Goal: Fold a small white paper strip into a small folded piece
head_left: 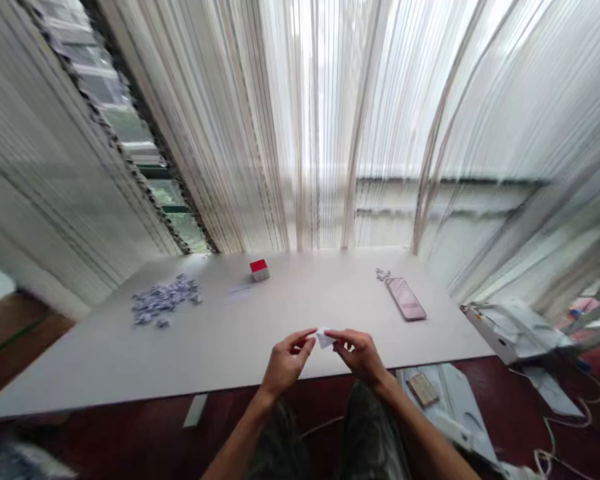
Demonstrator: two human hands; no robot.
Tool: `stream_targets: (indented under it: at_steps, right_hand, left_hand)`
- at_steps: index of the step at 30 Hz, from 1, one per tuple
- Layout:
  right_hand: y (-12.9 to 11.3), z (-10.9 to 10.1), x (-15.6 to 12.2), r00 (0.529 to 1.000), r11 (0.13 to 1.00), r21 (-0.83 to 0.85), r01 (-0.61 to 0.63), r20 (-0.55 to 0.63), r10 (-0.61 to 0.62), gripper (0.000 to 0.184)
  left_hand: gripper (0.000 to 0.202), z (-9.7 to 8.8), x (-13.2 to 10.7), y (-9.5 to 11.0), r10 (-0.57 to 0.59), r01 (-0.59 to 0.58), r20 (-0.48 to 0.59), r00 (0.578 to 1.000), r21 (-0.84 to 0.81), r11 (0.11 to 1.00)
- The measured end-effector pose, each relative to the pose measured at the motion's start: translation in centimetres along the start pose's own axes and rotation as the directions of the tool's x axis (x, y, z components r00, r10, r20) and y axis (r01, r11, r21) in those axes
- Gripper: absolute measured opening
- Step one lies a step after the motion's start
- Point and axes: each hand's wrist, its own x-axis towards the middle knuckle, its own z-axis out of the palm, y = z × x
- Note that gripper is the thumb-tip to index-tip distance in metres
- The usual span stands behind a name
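Both of your hands pinch one small white paper piece point(325, 338) between them: the left hand point(283, 363) has thumb and forefinger closed on its left edge, and the right hand point(361, 355) is closed on its right side, with the other fingers curled loosely. You hold it just above the near edge of the white table point(230, 347), over your lap. Behind the table, pale curtains point(330, 133) fill the view. On the table's right side a phone point(405, 299) lies flat, with a small cluster of keys or metal bits point(383, 274) at its far end, too blurred to name. On the left, well apart from your hands, sits a heap of small bluish-white folded pieces point(164, 300), and at the far middle a little red-and-white cube point(259, 269). Judging from that heap, a good many pieces look finished, while the one in your fingers appears part-folded; how many remain you cannot tell, since no stock of blank paper shows clearly. The piece looks roughly triangular, its long axis running left to right between your fingertips and a point hanging down toward the table, though blur makes this uncertain.
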Motion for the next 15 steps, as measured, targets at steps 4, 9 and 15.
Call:
stream_targets:
  at_steps: [4,9,15]
  right_hand:
    - [-0.3,0.1,-0.4,0.999,0.997,0.07,0.033,0.031,-0.035,0.036]
    - [-1.8,-0.3,-0.2,0.997,0.967,0.244,-0.067,0.064,0.053,0.032]
    - [-2.5,-0.1,0.1,0.987,0.947,0.285,-0.146,-0.016,0.157,0.02]
  left_hand:
    - [0.046,-0.2,-0.2,-0.2,-0.058,0.081,0.12,0.991,-0.199,0.977]
    - [0.035,0.1,0.3,-0.2,-0.036,0.028,-0.029,0.999,-0.239,0.971]
    - [0.032,0.6,0.3,0.4,-0.022,0.001,-0.07,0.997,-0.294,0.956]
